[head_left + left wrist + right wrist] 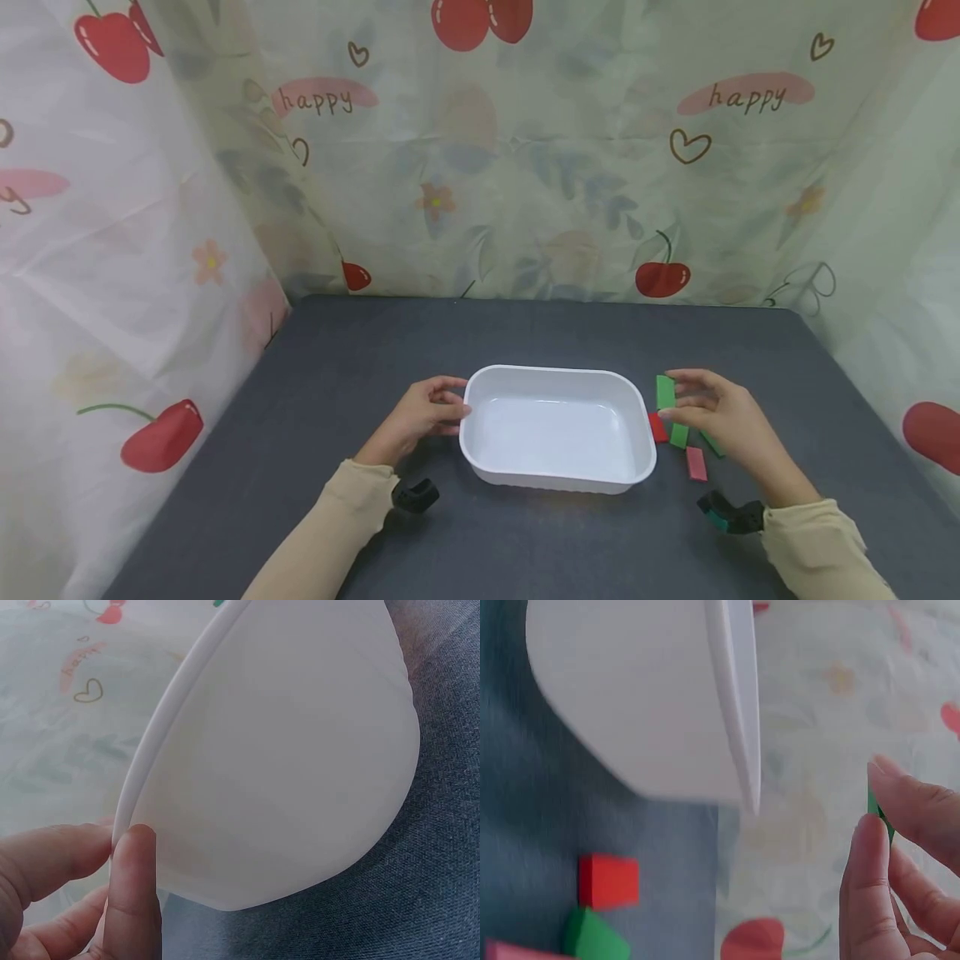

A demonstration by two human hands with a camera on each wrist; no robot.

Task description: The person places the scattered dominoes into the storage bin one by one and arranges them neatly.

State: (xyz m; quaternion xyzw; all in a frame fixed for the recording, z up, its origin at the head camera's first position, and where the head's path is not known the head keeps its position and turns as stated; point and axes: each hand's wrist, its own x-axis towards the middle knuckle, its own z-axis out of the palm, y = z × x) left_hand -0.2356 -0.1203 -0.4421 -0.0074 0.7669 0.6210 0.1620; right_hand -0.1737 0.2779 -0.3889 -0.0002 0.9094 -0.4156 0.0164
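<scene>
The dark grey table (315,392) runs wide and bare beyond my fingers toward the cherry-printed curtain (525,167) that walls in its far and side edges; there is bare table near my sleeves as well.

My left hand (420,414) pinches the left rim of the white rectangular plastic tray (555,479): in the left wrist view the thumb (133,892) lies against the outer wall just under the lip and a finger comes over from the other side. The tray sits flat between my two hands, nothing inside it.

My right hand (723,417) pinches a green flat rectangular block (665,392), thumb and fingertips closed on it, held just off the tray's right rim and raised above the table. In the right wrist view only a sliver of the green shows between my fingertips (870,847).

Under and just left of my right palm lie more pieces, crowded close to the tray's right wall: a small red block (657,427) nearly touching the tray, a second green block (678,435) beside it, a pink-red block (696,463) nearer my wrist, and a green piece (711,444) partly hidden under my hand.
</scene>
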